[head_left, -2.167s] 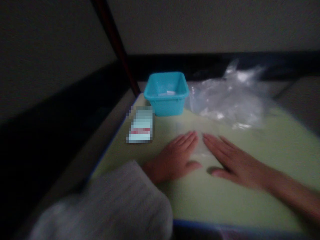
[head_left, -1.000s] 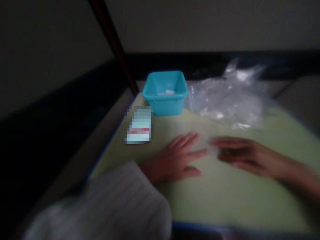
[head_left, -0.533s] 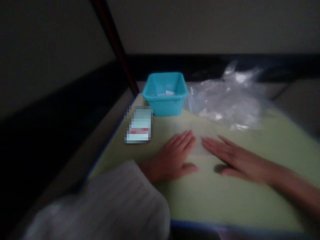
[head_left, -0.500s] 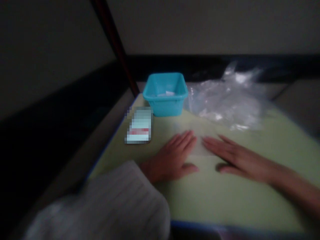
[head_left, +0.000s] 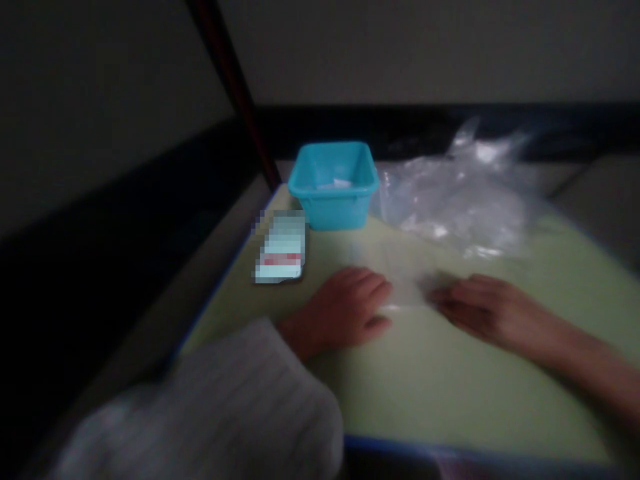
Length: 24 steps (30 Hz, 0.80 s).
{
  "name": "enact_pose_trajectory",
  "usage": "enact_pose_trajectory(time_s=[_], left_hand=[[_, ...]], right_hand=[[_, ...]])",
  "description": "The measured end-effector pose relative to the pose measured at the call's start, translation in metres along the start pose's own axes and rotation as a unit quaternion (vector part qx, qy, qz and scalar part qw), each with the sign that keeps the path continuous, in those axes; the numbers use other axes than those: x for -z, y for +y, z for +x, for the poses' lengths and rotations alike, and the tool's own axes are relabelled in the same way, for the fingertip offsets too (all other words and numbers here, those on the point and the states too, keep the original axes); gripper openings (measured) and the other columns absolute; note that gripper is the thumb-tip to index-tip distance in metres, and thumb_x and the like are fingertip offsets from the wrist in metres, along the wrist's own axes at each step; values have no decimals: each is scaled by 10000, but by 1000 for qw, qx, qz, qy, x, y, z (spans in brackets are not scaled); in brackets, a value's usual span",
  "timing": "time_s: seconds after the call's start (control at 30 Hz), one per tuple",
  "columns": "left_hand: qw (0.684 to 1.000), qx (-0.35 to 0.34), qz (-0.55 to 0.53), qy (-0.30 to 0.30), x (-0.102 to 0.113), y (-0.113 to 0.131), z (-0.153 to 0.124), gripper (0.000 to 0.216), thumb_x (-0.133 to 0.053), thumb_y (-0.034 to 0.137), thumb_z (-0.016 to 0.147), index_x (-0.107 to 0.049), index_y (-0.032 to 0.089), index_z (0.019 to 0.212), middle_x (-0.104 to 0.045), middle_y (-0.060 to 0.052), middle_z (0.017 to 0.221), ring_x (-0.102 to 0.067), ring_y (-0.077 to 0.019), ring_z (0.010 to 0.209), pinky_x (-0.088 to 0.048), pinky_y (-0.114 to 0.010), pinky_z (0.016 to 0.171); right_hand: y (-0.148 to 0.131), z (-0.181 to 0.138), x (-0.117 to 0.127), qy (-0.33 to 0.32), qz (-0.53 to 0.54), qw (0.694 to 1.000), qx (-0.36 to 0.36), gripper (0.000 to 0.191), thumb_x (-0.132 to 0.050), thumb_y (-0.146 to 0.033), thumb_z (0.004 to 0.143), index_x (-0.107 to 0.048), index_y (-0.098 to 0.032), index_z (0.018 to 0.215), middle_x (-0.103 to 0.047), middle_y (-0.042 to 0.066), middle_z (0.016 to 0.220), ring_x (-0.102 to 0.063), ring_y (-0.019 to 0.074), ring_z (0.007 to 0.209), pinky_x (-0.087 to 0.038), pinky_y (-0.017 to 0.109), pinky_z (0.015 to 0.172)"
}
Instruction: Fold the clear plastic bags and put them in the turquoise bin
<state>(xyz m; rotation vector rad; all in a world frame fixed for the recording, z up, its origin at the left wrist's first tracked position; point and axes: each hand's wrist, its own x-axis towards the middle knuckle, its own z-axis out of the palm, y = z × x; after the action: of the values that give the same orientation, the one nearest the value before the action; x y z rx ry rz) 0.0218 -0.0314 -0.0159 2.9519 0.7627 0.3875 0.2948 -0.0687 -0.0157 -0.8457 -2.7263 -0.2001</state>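
Note:
A flat clear plastic bag, faint against the table, lies between my two hands. My left hand rests at its left side, fingers bent and thumb apart from them. At the bag's right edge, my right hand has its fingers and thumb drawn together. Its fingertips are blurred, and whether the bag's edge is between them is hard to see.
A turquoise plastic basket with some white pieces inside stands at the back of the yellow-green table. Left of it lies a phone with a lit, pixelated screen. Crumpled clear plastic bags are heaped at the back right.
Both hands lay flat with fingers stretched out. Now the left fingers have bent, and the right hand has shifted right, its thumb and fingers closing together.

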Motion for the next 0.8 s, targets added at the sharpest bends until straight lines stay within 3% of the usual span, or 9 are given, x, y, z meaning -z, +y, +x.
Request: enact_pose_trajectory(time_s=[0.1, 0.27, 0.53, 0.7, 0.8], left_hand=[[1000, 5, -4, 4, 0, -1, 0, 263, -540, 313, 839, -554, 142, 1038, -619, -107, 1040, -547, -251, 1032, -429, -394, 904], [1000, 2, -4, 1, -1, -1, 1, 268, -537, 301, 846, -553, 135, 1056, -617, -104, 1041, -551, -242, 1021, -434, -379, 894], [999, 27, 16, 10, -3, -2, 3, 199, -453, 163, 871, -579, 134, 1023, -644, -93, 1007, -575, -219, 992, -449, -368, 892], [993, 90, -44, 63, -5, -9, 2, 146, -478, 127, 834, -612, 136, 893, -669, -81, 929, -608, -198, 910, -469, -335, 840], [979, 130, -120, 103, -1, -13, 2, 129, -487, 157, 830, -614, 143, 834, -675, -51, 839, -618, -158, 777, -474, -280, 735]], right_hand=[[-1, -1, 0, 15, 15, 1000, -18, 235, -413, -185, 954, -648, -173, 952, -705, 75, 917, -666, 186, 769, -535, 345, 697], [-3, -3, 2, 37, 76, 989, -124, 221, -439, -269, 953, -595, -186, 1085, -716, 52, 992, -698, 172, 748, -571, 289, 647], [-1, 2, -3, 76, 58, 987, -127, 161, -460, -252, 944, -605, -221, 1007, -707, 42, 943, -687, 193, 772, -567, 327, 657], [-1, 6, 4, 114, 128, 970, -173, 114, -467, -234, 921, -581, -225, 922, -679, 54, 949, -651, 194, 824, -532, 334, 706], [0, 5, 6, 121, 188, 944, -244, 112, -478, -275, 918, -574, -221, 893, -680, 60, 959, -642, 199, 817, -523, 325, 682]])
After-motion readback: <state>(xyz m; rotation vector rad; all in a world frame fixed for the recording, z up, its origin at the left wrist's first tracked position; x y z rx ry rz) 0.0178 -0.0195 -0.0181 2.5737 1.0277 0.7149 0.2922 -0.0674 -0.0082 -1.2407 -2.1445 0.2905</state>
